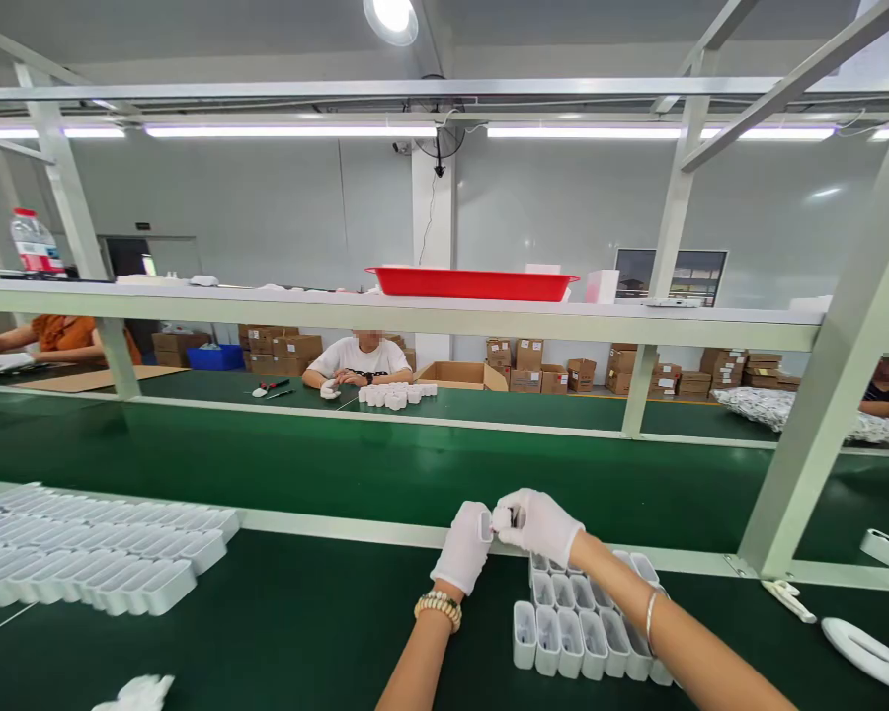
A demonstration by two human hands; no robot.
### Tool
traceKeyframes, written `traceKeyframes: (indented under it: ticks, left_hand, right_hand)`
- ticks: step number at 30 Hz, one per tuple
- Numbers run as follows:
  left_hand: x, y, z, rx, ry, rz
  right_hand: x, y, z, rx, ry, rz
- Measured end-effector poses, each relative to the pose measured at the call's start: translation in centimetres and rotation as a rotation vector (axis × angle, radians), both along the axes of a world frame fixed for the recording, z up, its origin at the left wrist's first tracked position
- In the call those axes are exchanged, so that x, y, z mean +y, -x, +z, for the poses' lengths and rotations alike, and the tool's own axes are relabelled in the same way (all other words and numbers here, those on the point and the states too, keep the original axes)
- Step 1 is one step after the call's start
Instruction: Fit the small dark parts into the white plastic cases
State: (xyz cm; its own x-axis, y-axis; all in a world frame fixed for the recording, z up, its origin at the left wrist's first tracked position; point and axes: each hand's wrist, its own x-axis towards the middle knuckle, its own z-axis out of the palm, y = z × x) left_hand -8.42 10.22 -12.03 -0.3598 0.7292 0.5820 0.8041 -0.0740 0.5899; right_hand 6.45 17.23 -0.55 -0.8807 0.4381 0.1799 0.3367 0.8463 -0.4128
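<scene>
- L hand [462,551] gripped white cup [485,527] above bench [303,632], prob. for steadiness.
- R hand [542,523] pinched close beside it; cannot tell what.
- Cup rows [525,642] stood near R forearm, prob. for easy reach.

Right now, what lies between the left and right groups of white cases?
Green bench, with the left forearm and its beaded bracelet reaching over it; the head view shows this.

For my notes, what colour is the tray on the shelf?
Red; the tray shows in the head view.
</scene>
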Motion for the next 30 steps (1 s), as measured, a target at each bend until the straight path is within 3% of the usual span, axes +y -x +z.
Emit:
traceKeyframes:
  ticks: [3, 8, 21, 30]
  left_hand:
    - [1.0, -0.1, 0.6, 0.027, 0.013, 0.006]
    - [0.3, -0.4, 0.8, 0.073, -0.033, -0.005]
    - [0.6, 0.2, -0.5, 0.116, -0.113, -0.041]
    - [0.5, -0.6, 1.4, 0.125, 0.028, -0.105]
  right_hand:
    - [-1.8, -1.8, -0.4, 0.007, -0.107, -0.002]
    - [-2.3, -2.9, -0.2, -0.015, -0.210, -0.037]
    - [-2.2, -3.2, -0.1, -0.060, -0.272, 0.015]
    - [-2.4, -3.2, -0.2, -0.081, -0.269, 0.032]
